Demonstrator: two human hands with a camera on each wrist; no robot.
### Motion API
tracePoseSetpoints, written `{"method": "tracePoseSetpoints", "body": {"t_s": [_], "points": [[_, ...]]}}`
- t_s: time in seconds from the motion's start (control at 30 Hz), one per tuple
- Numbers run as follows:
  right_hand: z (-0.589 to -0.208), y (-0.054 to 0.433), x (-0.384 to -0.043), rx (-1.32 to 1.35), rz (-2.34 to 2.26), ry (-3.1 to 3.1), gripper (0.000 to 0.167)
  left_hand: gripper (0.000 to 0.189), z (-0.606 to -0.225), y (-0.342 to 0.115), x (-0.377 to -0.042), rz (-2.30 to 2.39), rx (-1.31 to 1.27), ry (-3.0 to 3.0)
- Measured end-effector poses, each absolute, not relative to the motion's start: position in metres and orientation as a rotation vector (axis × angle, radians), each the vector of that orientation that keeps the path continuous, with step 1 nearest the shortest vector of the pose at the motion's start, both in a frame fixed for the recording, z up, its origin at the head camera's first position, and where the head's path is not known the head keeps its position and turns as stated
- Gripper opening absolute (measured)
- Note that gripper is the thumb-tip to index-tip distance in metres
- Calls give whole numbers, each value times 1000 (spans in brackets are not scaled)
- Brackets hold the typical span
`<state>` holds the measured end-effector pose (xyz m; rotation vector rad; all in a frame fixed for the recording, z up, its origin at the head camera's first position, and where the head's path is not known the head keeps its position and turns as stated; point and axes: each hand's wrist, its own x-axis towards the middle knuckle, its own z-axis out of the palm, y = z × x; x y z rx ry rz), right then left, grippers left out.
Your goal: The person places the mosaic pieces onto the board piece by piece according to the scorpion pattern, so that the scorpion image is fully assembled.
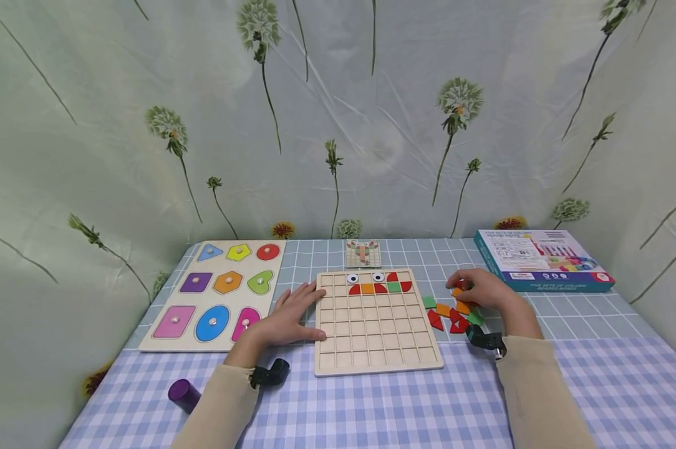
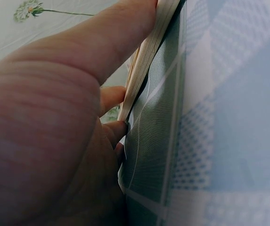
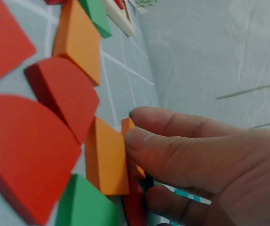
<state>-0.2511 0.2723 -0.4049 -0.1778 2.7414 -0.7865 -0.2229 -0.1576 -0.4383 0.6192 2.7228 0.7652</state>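
In the head view a wooden grid board (image 1: 377,337) lies in the middle, with two eye tiles (image 1: 378,277) and a row of red, orange and green tiles (image 1: 368,289) near its top. My left hand (image 1: 289,317) rests spread along the board's left edge; the left wrist view shows the thumb (image 2: 120,28) touching its side. To the right of the board, my right hand (image 1: 481,290) is over a loose pile of tiles. Its thumb and a finger pinch an orange tile (image 3: 127,124). Beside it lie another orange tile (image 3: 107,157), red quarter-round tiles (image 3: 28,150) and a green tile (image 3: 87,207).
A small pattern card (image 1: 363,254) stands beyond the board. On the left is a shape puzzle (image 1: 214,296) with knobbed pieces, and a purple cylinder (image 1: 183,395) sits near the left forearm. A boxed set (image 1: 542,260) lies at the back right.
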Motion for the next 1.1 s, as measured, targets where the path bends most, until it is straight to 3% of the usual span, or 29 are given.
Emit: {"method": "tracePoseSetpoints", "body": {"t_s": [0.93,1.1], "points": [[-411,266,-253,-61,-795,2847,29,93,-438,-159,-222,755,639,2725],[-411,261,-253,-111,-848,2840,21,93,-438,-159,-222,755,640,2724]]}}
